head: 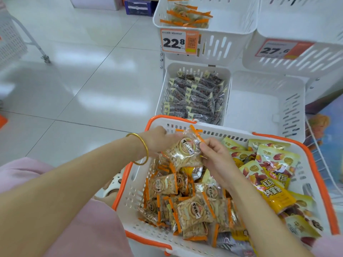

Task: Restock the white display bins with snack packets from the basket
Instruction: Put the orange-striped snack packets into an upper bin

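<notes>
snack packet, a crinkly clear pouch with orange edge strips and a round label, is held between both hands just above the basket. the left hand grips its left side; the right hand pinches its right edge. the basket is white slotted plastic, orange-rimmed, heaped with glossy packets. beyond stand white display bins, slotted plastic too, one holding dark packets.

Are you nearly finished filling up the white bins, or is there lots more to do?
Not nearly. Done: the lower left bin looks full of dark packets. In hand: the left hand and right hand hold an orange-edged packet above the basket. Left: the basket has a big heap inside, the lower right bin looks empty, and the top bin has only a few.
</notes>
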The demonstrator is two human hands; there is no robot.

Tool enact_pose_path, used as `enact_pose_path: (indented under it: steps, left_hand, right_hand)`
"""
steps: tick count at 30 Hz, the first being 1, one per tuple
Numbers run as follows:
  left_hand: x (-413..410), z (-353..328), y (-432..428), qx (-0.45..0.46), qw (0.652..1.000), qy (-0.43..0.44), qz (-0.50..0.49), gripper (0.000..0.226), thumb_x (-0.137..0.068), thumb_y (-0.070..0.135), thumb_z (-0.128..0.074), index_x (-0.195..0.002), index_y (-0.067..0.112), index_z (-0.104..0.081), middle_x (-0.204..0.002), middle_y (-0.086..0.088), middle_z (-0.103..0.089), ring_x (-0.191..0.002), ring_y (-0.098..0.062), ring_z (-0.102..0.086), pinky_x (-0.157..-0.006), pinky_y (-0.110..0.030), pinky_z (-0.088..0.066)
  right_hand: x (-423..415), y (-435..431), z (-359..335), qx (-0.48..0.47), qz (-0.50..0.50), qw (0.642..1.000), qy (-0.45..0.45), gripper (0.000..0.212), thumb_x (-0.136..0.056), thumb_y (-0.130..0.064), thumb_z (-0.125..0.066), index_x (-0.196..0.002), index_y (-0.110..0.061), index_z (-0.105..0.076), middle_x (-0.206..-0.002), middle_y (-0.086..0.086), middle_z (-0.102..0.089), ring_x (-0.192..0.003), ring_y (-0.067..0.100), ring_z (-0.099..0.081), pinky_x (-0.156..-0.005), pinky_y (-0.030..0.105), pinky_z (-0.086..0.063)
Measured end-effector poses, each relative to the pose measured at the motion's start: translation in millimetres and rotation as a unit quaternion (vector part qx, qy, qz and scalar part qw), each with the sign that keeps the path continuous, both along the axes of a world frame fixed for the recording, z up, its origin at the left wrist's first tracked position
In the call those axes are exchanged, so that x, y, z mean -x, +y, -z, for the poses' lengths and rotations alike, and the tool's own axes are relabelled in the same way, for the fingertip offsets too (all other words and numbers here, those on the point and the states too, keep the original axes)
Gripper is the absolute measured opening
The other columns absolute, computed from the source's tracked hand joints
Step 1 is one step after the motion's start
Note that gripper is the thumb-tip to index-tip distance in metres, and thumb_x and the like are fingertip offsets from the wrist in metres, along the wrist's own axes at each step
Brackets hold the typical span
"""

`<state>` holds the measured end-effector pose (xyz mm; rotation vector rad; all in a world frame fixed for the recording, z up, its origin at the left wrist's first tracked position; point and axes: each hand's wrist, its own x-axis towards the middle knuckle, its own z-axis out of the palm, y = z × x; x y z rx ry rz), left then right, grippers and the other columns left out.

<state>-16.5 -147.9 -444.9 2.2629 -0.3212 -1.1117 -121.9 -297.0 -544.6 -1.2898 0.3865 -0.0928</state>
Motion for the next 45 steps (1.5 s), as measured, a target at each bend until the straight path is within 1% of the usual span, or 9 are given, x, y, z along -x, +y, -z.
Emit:
enact_pose_path:
  steps: [4,8,10,14,21,27,32,38,45]
  left_hand:
    - [2,-1,-12,0.176,0.963,0.180,-0.097,0.050,-0.087,0.032,-0.063,-0.129,0.010,-0.049,-0.132,-0.015,-0.054,-0.116,-0.031,-0.056,-0.090,-0.054,-0.050]
    - [-4,-7,-19,0.216,0.967,0.123,-0.053,0.038,-0.088,0.016,-0.062,-0.124,0.011,-0.051,-0.119,-0.018,-0.061,-0.100,-0.026,-0.059,-0.091,-0.050,-0.048]
    - [-7,-11,-24,0.223,0.970,0.094,-0.007,0.040,-0.084,0.016,-0.067,-0.121,0.011,-0.050,-0.116,-0.020,-0.061,-0.092,-0.023,-0.059,-0.078,-0.040,-0.049]
    - [-7,-14,-38,0.215,0.974,0.032,0.058,0.070,-0.060,0.038,-0.085,-0.117,0.022,-0.049,-0.113,-0.012,-0.064,-0.096,-0.027,-0.064,-0.083,-0.041,-0.054]
    - [-38,-44,-62,0.234,0.957,-0.119,0.127,0.037,-0.085,0.029,-0.066,-0.111,0.009,-0.048,-0.084,-0.010,-0.051,-0.072,-0.020,-0.048,-0.068,-0.038,-0.045]
    - [-80,-86,-93,0.314,0.908,-0.258,0.106,0.033,-0.083,0.012,-0.068,-0.110,0.019,-0.050,-0.100,0.000,-0.061,-0.085,-0.010,-0.059,-0.075,-0.014,-0.048]
    - [-130,-98,-120,0.257,0.828,-0.496,0.049,0.052,-0.084,0.021,-0.066,-0.131,0.012,-0.046,-0.131,-0.002,-0.044,-0.123,-0.014,-0.037,-0.098,-0.014,-0.025]
    - [-153,-66,-127,0.116,0.807,-0.567,0.119,0.050,-0.084,0.015,-0.064,-0.131,0.005,-0.048,-0.142,-0.017,-0.038,-0.138,-0.033,-0.027,-0.115,-0.041,-0.019]
    - [-156,-51,-127,0.106,0.793,-0.588,0.123,0.051,-0.072,0.007,-0.074,-0.119,0.002,-0.056,-0.131,-0.026,-0.049,-0.128,-0.045,-0.040,-0.107,-0.054,-0.030]
  right_hand:
    - [0,-10,-38,0.026,0.006,0.999,-0.037,0.022,-0.097,-0.009,-0.048,-0.075,-0.013,-0.051,-0.078,0.006,-0.051,-0.070,0.012,-0.054,-0.063,0.024,-0.050]
    - [3,-22,-67,0.244,0.018,0.969,0.012,0.017,-0.097,-0.020,-0.051,-0.081,-0.014,-0.053,-0.082,-0.011,-0.059,-0.069,0.007,-0.066,-0.066,0.027,-0.056]
    - [1,-27,-82,0.290,0.045,0.956,0.016,0.014,-0.096,-0.021,-0.052,-0.086,-0.012,-0.055,-0.089,-0.001,-0.065,-0.065,0.008,-0.068,-0.055,0.020,-0.053]
    - [-9,-35,-102,0.355,0.085,0.931,-0.018,0.020,-0.092,-0.021,-0.058,-0.078,-0.010,-0.049,-0.077,0.017,-0.063,-0.065,0.023,-0.065,-0.060,0.046,-0.057]
    - [-39,-67,-147,0.220,0.046,0.973,-0.053,0.040,-0.086,-0.019,-0.067,-0.119,-0.025,-0.045,-0.088,0.001,-0.069,-0.055,0.017,-0.059,-0.041,0.027,-0.041]
    - [-97,-94,-206,0.265,-0.009,0.963,-0.045,0.015,-0.082,-0.010,-0.070,-0.091,-0.013,-0.059,-0.076,0.011,-0.067,-0.053,0.019,-0.064,-0.044,0.027,-0.047]
    - [-160,-131,-242,0.439,0.175,0.874,-0.110,0.018,-0.084,-0.017,-0.069,-0.078,-0.025,-0.054,-0.079,-0.002,-0.064,-0.069,0.017,-0.066,-0.060,0.037,-0.055]
    - [-214,-164,-217,0.691,0.084,0.712,0.093,0.014,-0.085,-0.013,-0.062,-0.081,-0.014,-0.048,-0.081,0.004,-0.053,-0.081,0.027,-0.053,-0.061,0.031,-0.033]
    - [-239,-161,-200,0.676,-0.123,0.688,0.235,0.011,-0.094,-0.008,-0.044,-0.085,-0.006,-0.051,-0.084,0.008,-0.051,-0.078,0.024,-0.046,-0.056,0.027,-0.035]
